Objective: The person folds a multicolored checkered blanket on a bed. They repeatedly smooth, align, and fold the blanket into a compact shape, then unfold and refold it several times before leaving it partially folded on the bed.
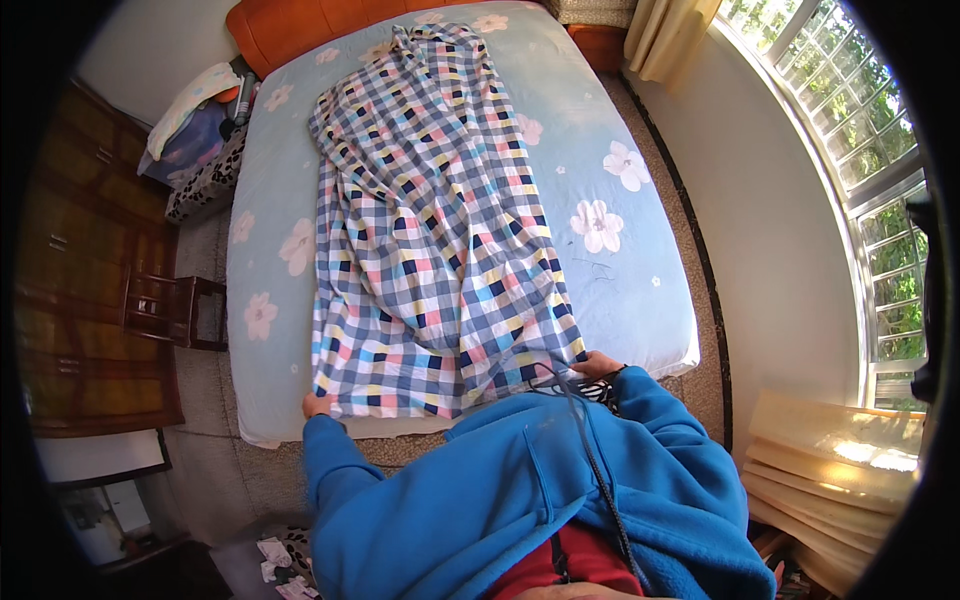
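A checked cloth, perhaps a quilt cover (420,210), lies lengthwise over the bed in loose folds, bunched up toward the headboard. Its squares are white, grey-blue, navy, pink and yellow. At its near left corner my left hand (317,404) is closed on the fabric edge. My right hand (597,366) grips the near right corner, beside some dark cords (565,385) in front of my blue sleeve. Between the two hands the near edge runs along the foot of the bed. Fingertips of both hands are partly hidden by the cloth.
The bed (640,270) wears a pale blue sheet with pink-white flowers; its orange-brown headboard (300,25) is at the far end. A wooden chair (175,308) and wardrobe (90,260) stand left. On the right are a window (890,240) and curtains (830,470).
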{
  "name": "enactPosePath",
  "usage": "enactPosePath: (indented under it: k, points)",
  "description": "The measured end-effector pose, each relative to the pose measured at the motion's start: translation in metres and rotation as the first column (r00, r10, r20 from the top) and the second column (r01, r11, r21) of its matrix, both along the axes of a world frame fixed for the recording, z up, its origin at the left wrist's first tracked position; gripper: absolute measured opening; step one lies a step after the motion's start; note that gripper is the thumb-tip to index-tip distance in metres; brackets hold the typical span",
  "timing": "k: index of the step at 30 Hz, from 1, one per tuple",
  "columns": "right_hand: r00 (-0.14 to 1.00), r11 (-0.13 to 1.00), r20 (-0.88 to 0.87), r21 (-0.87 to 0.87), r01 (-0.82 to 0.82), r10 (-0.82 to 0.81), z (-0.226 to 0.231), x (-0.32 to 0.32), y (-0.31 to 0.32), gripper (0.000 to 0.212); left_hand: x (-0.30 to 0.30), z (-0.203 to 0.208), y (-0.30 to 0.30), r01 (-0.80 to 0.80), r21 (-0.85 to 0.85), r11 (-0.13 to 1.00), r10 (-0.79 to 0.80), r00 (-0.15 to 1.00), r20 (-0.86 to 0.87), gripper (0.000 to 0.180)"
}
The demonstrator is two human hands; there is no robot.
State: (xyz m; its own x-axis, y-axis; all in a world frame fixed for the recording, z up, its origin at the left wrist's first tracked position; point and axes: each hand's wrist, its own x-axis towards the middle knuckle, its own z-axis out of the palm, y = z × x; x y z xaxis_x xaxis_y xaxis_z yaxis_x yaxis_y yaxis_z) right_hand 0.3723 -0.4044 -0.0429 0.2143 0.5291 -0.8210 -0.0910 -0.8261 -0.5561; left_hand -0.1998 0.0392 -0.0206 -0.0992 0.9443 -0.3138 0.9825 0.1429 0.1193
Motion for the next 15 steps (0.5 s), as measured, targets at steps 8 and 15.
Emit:
enactPosePath:
  k: [8,15]
  points:
    - [0.997,0.997,-0.055,-0.063,-0.055,0.052,-0.032,0.004,0.013,0.042,0.019,-0.02,-0.019,-0.049,0.176,0.983,0.032,0.995,0.097,0.038]
    - [0.987,0.998,-0.154,-0.029,-0.053,0.048,-0.005,0.02,0.016,0.042,0.061,0.025,-0.04,-0.301,-0.392,0.869,0.486,0.662,0.57,0.03]
